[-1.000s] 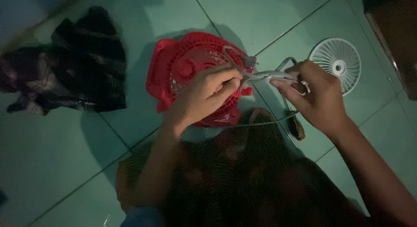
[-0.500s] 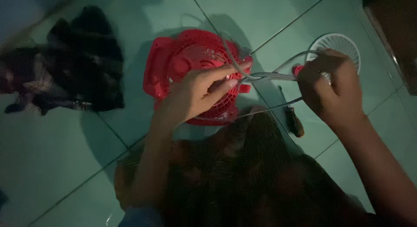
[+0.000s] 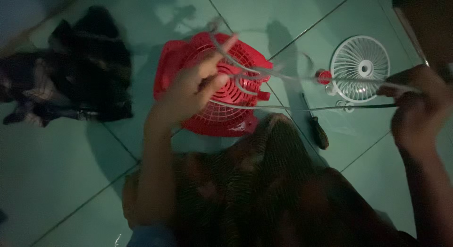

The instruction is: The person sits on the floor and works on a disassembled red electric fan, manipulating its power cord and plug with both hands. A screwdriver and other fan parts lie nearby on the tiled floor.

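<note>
Green tiles: one red fan housing (image 3: 222,93), one white grille (image 3: 361,70); both hands (image 3: 191,91) (image 3: 415,112) grip one cord (image 3: 283,77).

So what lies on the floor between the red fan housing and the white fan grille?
In the head view, a dark-handled screwdriver lies on the tiles between the red fan housing and white grille.

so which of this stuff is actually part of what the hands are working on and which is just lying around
In hand:
- left hand and right hand, holding a pale thin cord stretched between them
- red round plastic fan housing, under the left hand

Lying about:
- white round plastic fan grille
- dark-handled screwdriver
- dark crumpled cloth
- all on the green tiled floor
</note>
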